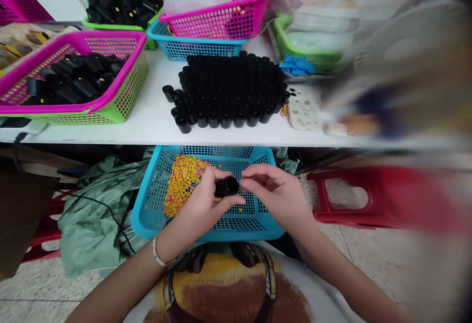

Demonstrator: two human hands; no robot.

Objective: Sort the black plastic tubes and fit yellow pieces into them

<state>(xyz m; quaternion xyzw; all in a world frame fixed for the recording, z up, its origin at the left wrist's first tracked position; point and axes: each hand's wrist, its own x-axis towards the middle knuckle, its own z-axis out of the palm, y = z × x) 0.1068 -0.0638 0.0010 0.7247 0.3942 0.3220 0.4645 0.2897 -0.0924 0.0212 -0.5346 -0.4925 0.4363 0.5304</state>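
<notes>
My left hand (pixel 204 202) is closed round a small black cylinder (pixel 226 186), held over a blue basket (pixel 147 210) on my lap. My right hand (pixel 275 192) meets the cylinder's open end with thumb and forefinger pinched together; whatever they hold is too small to make out. A heap of small yellow and pink pieces (pixel 182 183) lies in the basket just left of my hands.
On the white table (pixel 155 116) stand a block of upright black cylinders (pixel 230 89), a pink-and-green basket of black parts (pixel 73 79), further pink, blue and green baskets behind, and blue bits (pixel 297 65). A red stool (pixel 368 195) is at right, green cloth (pixel 96 215) at left.
</notes>
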